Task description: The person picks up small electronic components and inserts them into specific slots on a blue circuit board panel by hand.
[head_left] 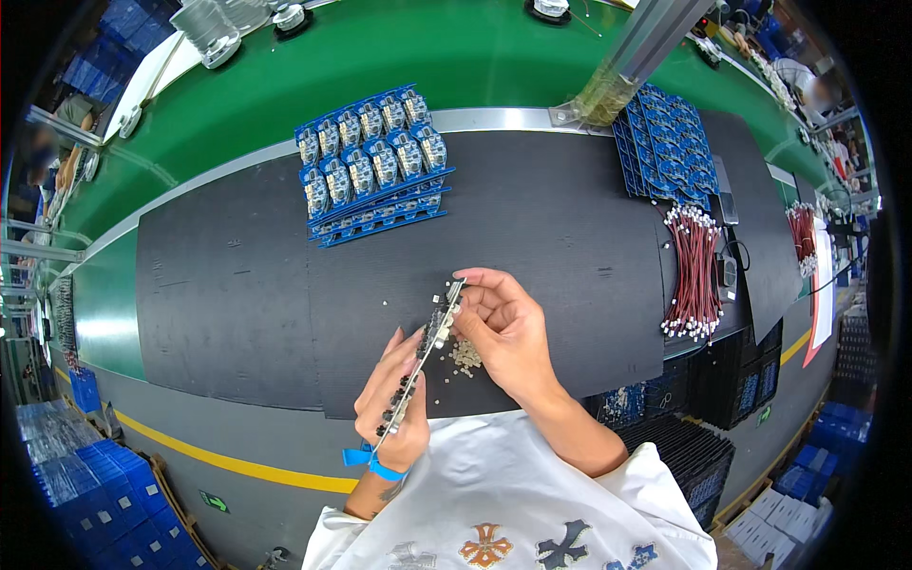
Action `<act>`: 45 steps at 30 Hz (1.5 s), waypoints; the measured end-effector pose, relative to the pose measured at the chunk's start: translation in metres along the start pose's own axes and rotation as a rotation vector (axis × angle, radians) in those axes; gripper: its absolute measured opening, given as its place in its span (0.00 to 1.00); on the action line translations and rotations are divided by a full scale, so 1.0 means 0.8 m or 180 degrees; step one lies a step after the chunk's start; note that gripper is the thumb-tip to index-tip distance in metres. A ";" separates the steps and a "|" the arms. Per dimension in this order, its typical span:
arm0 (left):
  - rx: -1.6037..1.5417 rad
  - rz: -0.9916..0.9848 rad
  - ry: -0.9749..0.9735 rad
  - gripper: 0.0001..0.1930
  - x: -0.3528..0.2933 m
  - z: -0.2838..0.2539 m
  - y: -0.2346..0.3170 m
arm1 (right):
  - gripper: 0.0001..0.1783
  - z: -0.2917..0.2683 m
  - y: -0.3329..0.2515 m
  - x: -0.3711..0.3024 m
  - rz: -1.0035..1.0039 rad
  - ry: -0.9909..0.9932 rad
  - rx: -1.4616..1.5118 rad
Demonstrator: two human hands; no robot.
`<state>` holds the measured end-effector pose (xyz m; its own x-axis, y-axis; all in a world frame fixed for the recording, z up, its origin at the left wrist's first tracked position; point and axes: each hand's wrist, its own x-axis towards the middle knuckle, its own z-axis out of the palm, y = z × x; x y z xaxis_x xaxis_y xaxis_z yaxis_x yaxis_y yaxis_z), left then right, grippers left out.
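Observation:
A populated circuit board (432, 337) is held edge-on and tilted over the near edge of the black mat, with black and pale components along its faces. My left hand (385, 404), a blue band at its wrist, grips the lower part of the board. At the upper end my right hand (511, 337) has its thumb and fingers closed about the board's edge and pale parts; whether a loose part is between them cannot be made out. Below the right fingers lies a pile of small cream-white connectors (465, 357) on the mat, with several strays around it.
Stacked blue circuit-board panels (370, 157) stand at the back left, and more blue panels (665, 147) at the back right beside a metal post (632, 62). A bundle of red wires with white plugs (692, 271) lies right. Black crates (698, 461) sit below the bench.

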<state>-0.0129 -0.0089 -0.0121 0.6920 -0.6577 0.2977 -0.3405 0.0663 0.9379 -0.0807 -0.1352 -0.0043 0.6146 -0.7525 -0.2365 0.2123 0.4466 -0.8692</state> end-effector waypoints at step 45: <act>0.0357 0.0442 -0.0092 0.15 0.011 0.003 -0.008 | 0.14 0.008 -0.020 -0.006 -0.0293 -0.0194 0.0437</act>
<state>-0.0058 -0.0168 -0.0160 0.6153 -0.6695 0.4161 -0.5014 0.0749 0.8620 -0.0824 -0.1357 0.0131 0.6318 -0.7644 -0.1284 0.3690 0.4423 -0.8175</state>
